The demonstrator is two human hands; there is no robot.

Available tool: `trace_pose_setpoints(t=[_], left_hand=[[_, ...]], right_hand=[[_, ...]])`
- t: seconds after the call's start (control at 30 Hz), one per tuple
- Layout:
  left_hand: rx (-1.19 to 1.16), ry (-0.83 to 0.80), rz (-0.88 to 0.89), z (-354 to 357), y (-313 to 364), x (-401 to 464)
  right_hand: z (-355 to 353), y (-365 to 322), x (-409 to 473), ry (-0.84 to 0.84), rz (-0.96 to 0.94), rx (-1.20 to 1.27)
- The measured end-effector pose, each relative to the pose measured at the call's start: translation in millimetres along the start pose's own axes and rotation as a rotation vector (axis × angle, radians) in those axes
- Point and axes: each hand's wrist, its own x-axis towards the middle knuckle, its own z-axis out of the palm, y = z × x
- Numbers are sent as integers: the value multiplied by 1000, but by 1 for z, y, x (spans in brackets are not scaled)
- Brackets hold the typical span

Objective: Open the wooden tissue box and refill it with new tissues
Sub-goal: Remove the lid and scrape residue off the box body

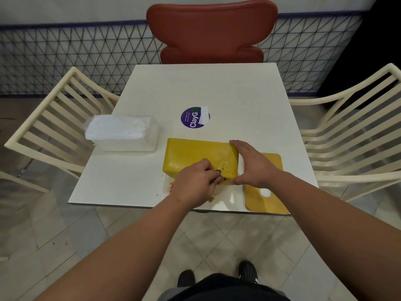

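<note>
On the white surface the yellow wooden tissue box lies near the front edge, upside down it seems, its slotted lid just right of it. The wrapped pack of new tissues sits left of the box. The right hand has its grip clamped over the box's right end; the left hand pinches something small and dark at the box's near edge. A hard tug could slide the box off the surface.
</note>
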Motion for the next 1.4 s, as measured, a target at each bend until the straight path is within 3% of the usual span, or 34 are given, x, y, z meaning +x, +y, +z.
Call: trace_pose_setpoints(t=[0.07, 0.23, 0.37, 0.5, 0.77, 0.97, 1.2, 1.33, 1.4], left_hand=[[-14, -45, 7, 2, 9, 9], [-175, 52, -276, -21, -7, 36], [-132, 37, -352, -26, -16, 61], [-10, -78, -203, -15, -21, 58], [93, -98, 223, -10, -27, 28], [118, -76, 16, -11, -22, 57], [71, -195, 350, -10, -26, 29], [105, -57, 121, -10, -20, 54], [92, -38, 89, -8, -14, 56]], right_hand=[[0, 2, 0, 1, -13, 10], [1, 3, -1, 20, 25, 34], [2, 4, -2, 35, 17, 40], [3, 6, -2, 37, 22, 45], [4, 6, -2, 32, 17, 82], [1, 5, -1, 27, 26, 73], [2, 5, 0, 35, 15, 76], [2, 5, -1, 38, 21, 58], [2, 5, -1, 38, 21, 52]])
